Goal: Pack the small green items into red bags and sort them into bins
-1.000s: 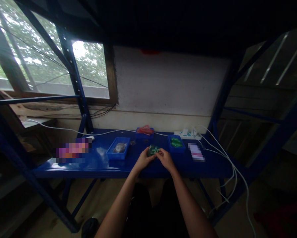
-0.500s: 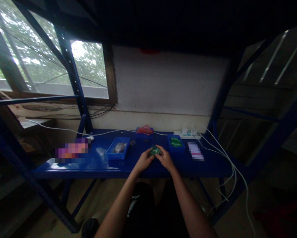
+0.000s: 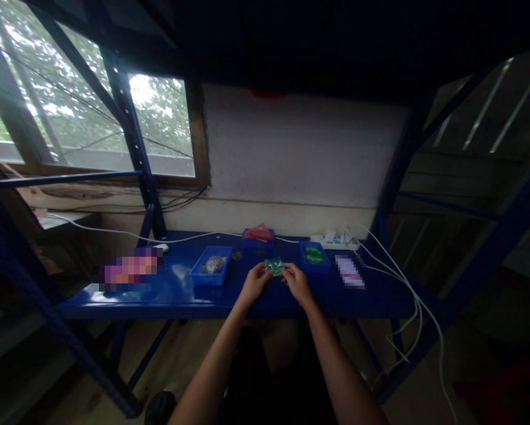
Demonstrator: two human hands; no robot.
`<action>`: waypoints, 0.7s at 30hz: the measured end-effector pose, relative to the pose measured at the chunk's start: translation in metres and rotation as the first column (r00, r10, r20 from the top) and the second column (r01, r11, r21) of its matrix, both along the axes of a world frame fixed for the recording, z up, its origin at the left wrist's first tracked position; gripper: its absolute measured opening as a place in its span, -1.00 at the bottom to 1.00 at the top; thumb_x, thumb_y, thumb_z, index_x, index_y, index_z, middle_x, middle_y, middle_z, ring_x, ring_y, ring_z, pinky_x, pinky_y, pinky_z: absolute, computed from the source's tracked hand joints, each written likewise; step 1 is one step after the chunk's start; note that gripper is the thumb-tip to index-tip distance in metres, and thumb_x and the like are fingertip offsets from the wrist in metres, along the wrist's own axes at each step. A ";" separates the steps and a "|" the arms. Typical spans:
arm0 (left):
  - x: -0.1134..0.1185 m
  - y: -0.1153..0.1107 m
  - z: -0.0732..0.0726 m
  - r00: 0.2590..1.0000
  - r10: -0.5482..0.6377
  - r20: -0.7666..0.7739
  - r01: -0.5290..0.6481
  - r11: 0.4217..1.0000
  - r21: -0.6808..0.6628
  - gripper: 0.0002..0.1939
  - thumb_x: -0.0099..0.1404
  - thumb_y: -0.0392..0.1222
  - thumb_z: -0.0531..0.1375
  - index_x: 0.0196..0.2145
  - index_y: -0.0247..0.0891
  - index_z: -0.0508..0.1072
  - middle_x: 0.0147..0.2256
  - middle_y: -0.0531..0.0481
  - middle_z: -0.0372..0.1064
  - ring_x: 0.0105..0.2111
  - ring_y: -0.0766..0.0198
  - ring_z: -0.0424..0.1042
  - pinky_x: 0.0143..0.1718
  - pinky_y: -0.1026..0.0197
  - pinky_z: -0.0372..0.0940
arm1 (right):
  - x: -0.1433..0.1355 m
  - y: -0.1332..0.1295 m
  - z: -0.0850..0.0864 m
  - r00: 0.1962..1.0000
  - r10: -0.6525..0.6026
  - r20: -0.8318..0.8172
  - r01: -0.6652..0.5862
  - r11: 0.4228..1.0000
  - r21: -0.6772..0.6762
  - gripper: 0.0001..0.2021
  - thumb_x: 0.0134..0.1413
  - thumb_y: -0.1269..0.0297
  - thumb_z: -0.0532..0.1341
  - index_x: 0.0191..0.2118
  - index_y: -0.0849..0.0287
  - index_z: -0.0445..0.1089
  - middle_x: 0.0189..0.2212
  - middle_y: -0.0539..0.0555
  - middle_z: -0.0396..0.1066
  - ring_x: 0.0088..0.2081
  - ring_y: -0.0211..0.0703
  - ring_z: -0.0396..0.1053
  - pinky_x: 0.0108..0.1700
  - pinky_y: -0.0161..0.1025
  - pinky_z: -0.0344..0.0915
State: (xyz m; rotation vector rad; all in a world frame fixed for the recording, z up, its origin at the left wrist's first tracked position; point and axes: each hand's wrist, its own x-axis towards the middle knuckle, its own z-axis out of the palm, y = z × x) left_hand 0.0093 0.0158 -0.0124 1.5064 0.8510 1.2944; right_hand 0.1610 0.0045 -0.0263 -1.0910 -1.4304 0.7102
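A small green plastic bag is stretched between my two hands, over the middle of the blue table. My left hand pinches its left side and my right hand pinches its right side, both closed. The bag looks shiny and partly see-through; what it contains is too small to tell. Just right of my right hand stands a blue bin with green bags in it. Left of my left hand is another blue bin, holding clear small packets.
A third blue bin with red plastic bags stands at the back. A white power strip with cables lies behind the right bin, and a blurred-out phone-like object lies right of it. Blue rack posts frame the table.
The green bag, bunched between my fingers before, is now spread flatter and sits slightly higher. My hands have moved a little apart, still gripping it.
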 end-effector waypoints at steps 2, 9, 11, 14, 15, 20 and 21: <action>0.000 -0.002 0.002 1.000 -0.007 -0.005 0.007 1.000 0.006 -0.65 0.03 0.00 0.25 -0.31 -0.32 0.42 -0.43 -0.01 0.47 -0.45 0.26 0.39 -0.49 0.32 0.19 | 0.000 -0.001 0.001 1.000 0.014 0.010 -0.014 1.000 -0.007 -0.75 0.01 0.11 0.14 -0.27 0.17 0.38 -0.49 0.02 0.44 -0.49 -0.20 0.37 -0.48 -0.31 0.26; -0.002 -0.004 0.002 0.999 0.027 -0.042 -0.026 1.000 0.005 -0.62 0.07 0.12 0.21 -0.42 -0.31 0.38 -0.55 0.06 0.37 -0.53 0.30 0.36 -0.54 0.33 0.17 | 0.000 -0.003 0.003 0.997 0.005 0.073 -0.006 1.000 0.005 -0.77 0.03 0.10 0.13 -0.42 0.16 0.37 -0.56 -0.01 0.39 -0.49 -0.19 0.37 -0.48 -0.32 0.24; -0.002 -0.005 0.002 0.999 0.015 -0.044 -0.015 1.000 0.005 -0.61 0.06 0.13 0.21 -0.42 -0.30 0.37 -0.55 0.06 0.37 -0.54 0.32 0.35 -0.54 0.33 0.17 | -0.001 -0.003 0.003 0.999 0.017 0.043 -0.018 1.000 0.006 -0.78 0.01 0.10 0.16 -0.35 0.16 0.37 -0.54 -0.01 0.40 -0.47 -0.19 0.37 -0.48 -0.32 0.24; -0.001 -0.006 0.003 0.999 -0.007 -0.050 0.008 1.000 0.011 -0.61 0.06 0.14 0.22 -0.43 -0.31 0.38 -0.54 0.06 0.38 -0.55 0.33 0.34 -0.53 0.32 0.19 | -0.002 -0.003 0.002 0.999 0.043 0.012 -0.043 0.999 -0.006 -0.76 -0.02 0.10 0.18 -0.29 0.16 0.35 -0.53 -0.01 0.40 -0.46 -0.18 0.38 -0.46 -0.32 0.24; -0.001 -0.007 0.004 0.999 -0.009 -0.049 0.010 1.000 0.014 -0.61 0.06 0.14 0.22 -0.42 -0.31 0.39 -0.54 0.06 0.39 -0.55 0.33 0.34 -0.52 0.32 0.19 | -0.002 -0.003 0.002 0.999 0.048 0.013 -0.048 0.999 -0.010 -0.77 -0.02 0.11 0.18 -0.30 0.16 0.35 -0.53 -0.02 0.39 -0.46 -0.19 0.38 -0.45 -0.32 0.25; -0.001 -0.008 0.004 0.997 0.020 -0.078 -0.017 0.999 0.045 -0.62 0.13 0.14 0.16 -0.45 -0.30 0.37 -0.58 0.10 0.32 -0.56 0.33 0.31 -0.53 0.32 0.16 | -0.003 -0.003 0.002 0.998 0.044 0.033 -0.044 0.999 -0.004 -0.80 -0.01 0.11 0.16 -0.37 0.15 0.29 -0.58 -0.05 0.33 -0.51 -0.21 0.33 -0.43 -0.30 0.24; -0.001 -0.007 0.003 0.996 0.029 -0.087 -0.025 0.999 0.046 -0.61 0.15 0.14 0.14 -0.46 -0.30 0.36 -0.59 0.10 0.30 -0.57 0.33 0.29 -0.53 0.32 0.14 | -0.002 -0.004 0.002 0.998 0.044 0.038 -0.044 0.999 0.003 -0.80 0.00 0.11 0.15 -0.39 0.14 0.28 -0.58 -0.05 0.33 -0.51 -0.21 0.33 -0.43 -0.30 0.24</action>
